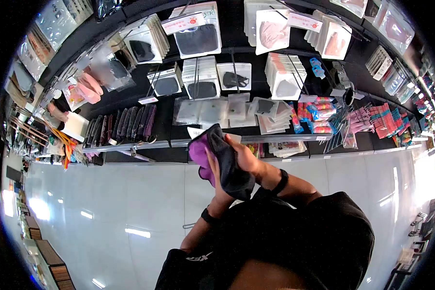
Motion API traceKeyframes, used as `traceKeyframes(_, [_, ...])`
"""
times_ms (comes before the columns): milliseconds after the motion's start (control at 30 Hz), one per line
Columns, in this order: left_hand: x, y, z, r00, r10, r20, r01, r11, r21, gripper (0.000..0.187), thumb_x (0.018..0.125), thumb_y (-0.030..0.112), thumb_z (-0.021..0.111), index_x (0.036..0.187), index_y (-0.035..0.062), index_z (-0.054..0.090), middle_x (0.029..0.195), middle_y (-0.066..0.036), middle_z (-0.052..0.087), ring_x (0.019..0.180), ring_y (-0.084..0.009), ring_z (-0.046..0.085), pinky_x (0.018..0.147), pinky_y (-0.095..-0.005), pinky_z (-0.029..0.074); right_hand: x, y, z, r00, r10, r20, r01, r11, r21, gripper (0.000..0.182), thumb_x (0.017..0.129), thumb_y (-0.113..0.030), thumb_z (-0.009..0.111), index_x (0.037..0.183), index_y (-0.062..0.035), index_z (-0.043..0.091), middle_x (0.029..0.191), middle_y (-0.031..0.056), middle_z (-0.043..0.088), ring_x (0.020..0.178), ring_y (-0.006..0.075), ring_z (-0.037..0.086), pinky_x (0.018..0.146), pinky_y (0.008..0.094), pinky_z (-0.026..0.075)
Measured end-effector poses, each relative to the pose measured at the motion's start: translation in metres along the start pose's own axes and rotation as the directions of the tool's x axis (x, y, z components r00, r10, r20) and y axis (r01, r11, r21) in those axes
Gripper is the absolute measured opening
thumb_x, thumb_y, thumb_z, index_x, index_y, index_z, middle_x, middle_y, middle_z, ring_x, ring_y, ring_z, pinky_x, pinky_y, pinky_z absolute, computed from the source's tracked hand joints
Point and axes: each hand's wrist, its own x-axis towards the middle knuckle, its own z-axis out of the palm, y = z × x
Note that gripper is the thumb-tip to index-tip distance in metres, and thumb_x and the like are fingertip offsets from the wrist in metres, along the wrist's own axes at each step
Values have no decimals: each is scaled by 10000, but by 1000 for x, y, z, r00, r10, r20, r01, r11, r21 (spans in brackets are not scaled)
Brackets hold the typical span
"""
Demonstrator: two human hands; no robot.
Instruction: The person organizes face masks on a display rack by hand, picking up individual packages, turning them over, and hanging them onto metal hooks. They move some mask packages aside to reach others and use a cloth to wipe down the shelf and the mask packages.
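Note:
A dark cloth piece (232, 170) with a purple inner side is held up in front of the shelf edge; its exact kind cannot be made out. My right hand (246, 157) grips its dark outer face from the right, thumb near the top. From below, my left hand (217, 181) holds the purple side, its fingers partly hidden by the folds. Just behind the cloth, flat clear packets (212, 112) lie on the shelf. A white card or tag (195, 131) shows beside the cloth's upper left.
Boxed dark masks (201, 77) and pink cloth packs (273, 36) hang on hooks above. A row of dark folded goods (123, 123) stands left on the shelf. Colourful packs (319, 113) and thin hangers (340, 128) are right. Pale shiny floor (130, 203) lies below.

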Motion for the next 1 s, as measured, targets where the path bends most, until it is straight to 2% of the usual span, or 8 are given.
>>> traceKeyframes(100, [-20,-26,27,957,-274,98,280,774,-568,541,851,154,699,1319,10,469,1263,-131,547,1187,-265,508,1021,-377,423,-17,-9,15,985,-45,-168,55,997,60,567,1017,-423,421,1412,-18,444,1372,164,526,1220,276,539,1071,384,396])
traceKeyframes(367, [-4,-40,3,884,-458,-89,352,781,-515,419,811,118,729,1178,-1,565,1117,-109,618,1055,-226,584,929,-347,464,-43,-56,43,996,-55,-70,58,998,31,577,986,-395,497,1403,-1,434,1353,171,540,1225,303,542,1046,456,420])
traceKeyframes(500, [2,-39,-30,882,-434,-184,342,858,-384,351,802,103,732,1112,-7,612,1069,-100,638,1014,-221,605,893,-340,481,-21,-72,4,980,-184,-75,178,981,-71,514,953,-289,600,1377,-37,452,1295,154,566,1175,273,567,998,432,462])
traceKeyframes(600, [-8,-41,-24,953,-25,-302,87,977,194,306,788,73,740,1065,-12,642,1077,-105,643,989,-231,620,869,-335,492,-17,-67,-9,870,-420,-258,295,862,-412,496,991,-386,510,1365,-66,452,1257,130,565,1169,278,547,995,438,451])
traceKeyframes(667, [-10,-37,-21,952,-141,-270,83,972,-218,413,753,11,758,1143,-23,629,1197,-131,605,1061,-252,607,919,-336,480,-17,-59,-9,939,-286,-193,266,956,-122,492,1003,-416,452,1357,-75,462,1247,118,571,1160,288,546,995,454,444])
traceKeyframes(733, [-38,-48,3,892,-445,75,312,489,-815,490,750,-2,749,1215,-31,597,1286,-176,555,1160,-292,568,988,-365,448,-22,-47,-9,952,-305,-11,303,949,-92,484,1006,-416,426,1350,-78,472,1256,120,572,1160,294,542,1011,461,428])
traceKeyframes(833, [1,-4,-23,970,206,126,-176,960,-216,632,791,83,768,1348,14,478,1399,-168,467,1292,-297,468,1091,-406,378,-36,-29,-12,866,-432,252,500,757,-420,447,985,-319,479,1345,-54,479,1290,136,566,1172,282,538,1042,441,414])
traceKeyframes(1000, [-2,0,-24,982,81,171,16,866,-500,680,712,379,781,1283,70,575,1485,-271,348,1399,-462,295,1145,-502,244,-50,-25,-24,796,-343,499,593,277,-756,472,924,-105,615,1363,-12,468,1330,131,550,1205,234,530,1059,379,416])
